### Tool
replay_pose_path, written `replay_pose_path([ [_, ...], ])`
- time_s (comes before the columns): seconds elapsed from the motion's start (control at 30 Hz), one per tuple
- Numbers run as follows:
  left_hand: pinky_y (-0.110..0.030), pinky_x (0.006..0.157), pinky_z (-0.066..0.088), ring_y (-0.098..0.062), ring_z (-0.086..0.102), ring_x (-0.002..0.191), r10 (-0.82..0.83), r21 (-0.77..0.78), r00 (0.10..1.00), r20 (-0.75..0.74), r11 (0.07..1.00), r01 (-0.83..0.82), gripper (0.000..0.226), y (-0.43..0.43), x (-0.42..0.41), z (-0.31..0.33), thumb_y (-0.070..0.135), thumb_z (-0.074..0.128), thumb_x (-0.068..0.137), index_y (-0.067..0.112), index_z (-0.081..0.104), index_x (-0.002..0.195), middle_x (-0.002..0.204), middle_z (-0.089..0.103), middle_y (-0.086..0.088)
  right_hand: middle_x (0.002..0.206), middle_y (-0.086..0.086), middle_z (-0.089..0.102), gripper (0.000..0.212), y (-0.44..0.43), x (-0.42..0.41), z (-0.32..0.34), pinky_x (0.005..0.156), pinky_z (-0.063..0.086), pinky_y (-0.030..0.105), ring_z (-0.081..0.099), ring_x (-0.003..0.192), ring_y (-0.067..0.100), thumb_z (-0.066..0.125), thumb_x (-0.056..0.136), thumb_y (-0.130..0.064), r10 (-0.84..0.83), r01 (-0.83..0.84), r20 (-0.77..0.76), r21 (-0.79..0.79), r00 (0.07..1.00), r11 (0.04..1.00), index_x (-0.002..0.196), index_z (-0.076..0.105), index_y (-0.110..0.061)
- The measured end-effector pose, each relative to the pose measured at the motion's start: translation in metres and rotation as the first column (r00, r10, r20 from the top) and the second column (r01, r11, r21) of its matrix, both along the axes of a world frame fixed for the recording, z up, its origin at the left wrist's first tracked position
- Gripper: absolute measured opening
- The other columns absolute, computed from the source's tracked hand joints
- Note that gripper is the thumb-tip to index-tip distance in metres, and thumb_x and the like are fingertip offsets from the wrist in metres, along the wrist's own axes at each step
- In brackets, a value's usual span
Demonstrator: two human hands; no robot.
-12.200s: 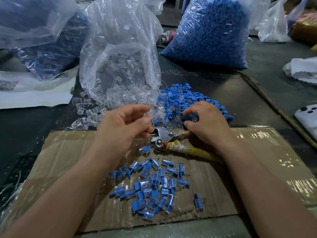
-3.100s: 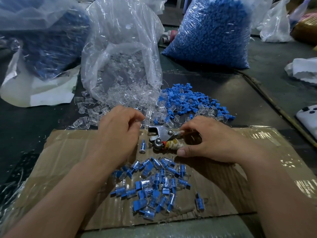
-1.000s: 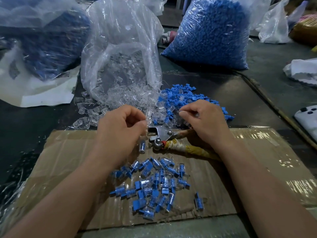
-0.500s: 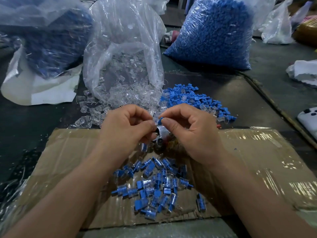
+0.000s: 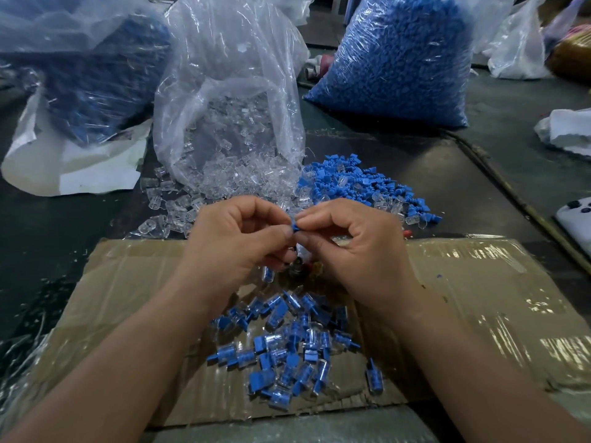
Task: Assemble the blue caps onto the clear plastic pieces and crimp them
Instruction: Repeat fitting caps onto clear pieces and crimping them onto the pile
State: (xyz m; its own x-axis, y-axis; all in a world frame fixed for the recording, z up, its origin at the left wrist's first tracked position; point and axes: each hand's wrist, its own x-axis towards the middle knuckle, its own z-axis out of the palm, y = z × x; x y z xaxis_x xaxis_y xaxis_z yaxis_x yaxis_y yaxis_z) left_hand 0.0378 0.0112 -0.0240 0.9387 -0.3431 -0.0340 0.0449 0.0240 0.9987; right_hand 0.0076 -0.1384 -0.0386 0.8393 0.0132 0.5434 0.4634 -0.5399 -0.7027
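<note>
You are looking down at a dark table (image 5: 479,187) whose far edges are cut off. A taped cardboard sheet (image 5: 463,298) lies on its near part. At the back right stands a clear plastic bag of blue caps (image 5: 399,59), packed full. At the centre an open bag of clear plastic pieces (image 5: 230,107) slumps toward you and spills loose clear pieces (image 5: 172,212) onto the table. A third bag (image 5: 89,68) at the back left holds something dark blue, too blurred to make out. A heap of loose blue caps (image 5: 351,187) lies just right of the spill. A pile of capped pieces (image 5: 287,346) sits on the cardboard between your forearms. Your left hand (image 5: 236,247) and right hand (image 5: 355,251) meet above the cardboard's far edge. Both have their fingers curled, thumb and forefinger tips pinching one blue cap (image 5: 294,224) between them. I cannot tell whether a clear piece sits under it, because your fingers cover that spot. A metal tool (image 5: 295,268) below your hands is almost wholly hidden. A white object (image 5: 575,228) is cut off at the right edge.
</note>
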Motion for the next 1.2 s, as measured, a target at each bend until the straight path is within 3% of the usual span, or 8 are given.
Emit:
replay_pose_path([
  [0.17,-0.019,0.042,0.048,-0.015,0.060,0.044,-0.003,0.029,1.000,-0.003,1.000,0.003,0.019,0.000,0.000,0.001,-0.010,0.064,0.072,0.008,0.061,0.066,0.055,0.065,-0.008,0.081,-0.008,0.063,0.022,-0.004,0.000,0.001,0.070,0.053,0.017,0.064,0.078,0.009,0.074,0.069,-0.013,0.094,-0.093,-0.032,0.025,0.995,0.995,0.088,0.065,-0.018],
  [0.37,-0.018,0.036,0.041,-0.013,0.054,0.039,-0.063,0.017,0.993,-0.099,0.998,0.065,0.025,0.004,0.004,0.000,-0.013,0.064,0.064,0.011,0.065,0.057,0.052,0.062,-0.010,0.089,-0.008,0.065,0.033,-0.010,0.002,0.004,0.076,0.053,0.026,0.064,0.082,0.007,0.073,0.071,-0.006,0.181,-0.182,-0.015,-0.081,0.983,0.980,0.101,0.064,-0.018],
  [0.47,-0.018,0.037,0.044,-0.014,0.057,0.041,-0.119,-0.036,0.984,-0.136,0.993,0.115,0.011,0.004,0.004,-0.002,0.003,0.069,0.051,0.012,0.068,0.057,0.054,0.063,-0.011,0.086,-0.010,0.064,0.030,-0.012,0.002,0.005,0.074,0.051,0.021,0.063,0.080,0.005,0.074,0.070,-0.008,0.195,-0.196,-0.014,-0.095,0.981,0.976,0.097,0.065,-0.018],
  [0.73,-0.020,0.041,0.048,-0.017,0.062,0.045,-0.152,-0.110,0.982,-0.113,0.984,0.140,0.012,0.005,0.005,-0.004,0.011,0.065,0.050,0.017,0.071,0.059,0.056,0.065,-0.012,0.081,-0.007,0.064,0.023,-0.012,0.000,0.007,0.071,0.050,0.013,0.062,0.077,0.007,0.073,0.069,-0.009,0.130,-0.132,-0.028,-0.100,0.991,0.986,0.091,0.068,-0.012],
  [1.03,-0.020,0.041,0.049,-0.017,0.062,0.046,-0.179,-0.115,0.977,-0.115,0.979,0.166,0.013,0.005,0.005,-0.004,0.007,0.064,0.053,0.015,0.072,0.060,0.058,0.065,-0.013,0.080,-0.013,0.062,0.027,-0.012,-0.002,0.009,0.070,0.051,0.014,0.064,0.077,0.007,0.073,0.069,-0.010,0.146,-0.151,-0.090,-0.053,0.985,0.987,0.092,0.063,-0.022],
  [1.2,-0.020,0.043,0.050,-0.017,0.062,0.047,-0.177,-0.113,0.979,-0.104,0.980,0.165,0.013,0.005,0.006,-0.005,0.008,0.064,0.053,0.016,0.072,0.060,0.058,0.066,-0.012,0.081,-0.008,0.063,0.021,-0.011,-0.002,0.008,0.070,0.053,0.018,0.063,0.077,0.010,0.071,0.069,-0.011,0.114,-0.120,-0.063,-0.102,0.991,0.987,0.090,0.070,-0.007],
])
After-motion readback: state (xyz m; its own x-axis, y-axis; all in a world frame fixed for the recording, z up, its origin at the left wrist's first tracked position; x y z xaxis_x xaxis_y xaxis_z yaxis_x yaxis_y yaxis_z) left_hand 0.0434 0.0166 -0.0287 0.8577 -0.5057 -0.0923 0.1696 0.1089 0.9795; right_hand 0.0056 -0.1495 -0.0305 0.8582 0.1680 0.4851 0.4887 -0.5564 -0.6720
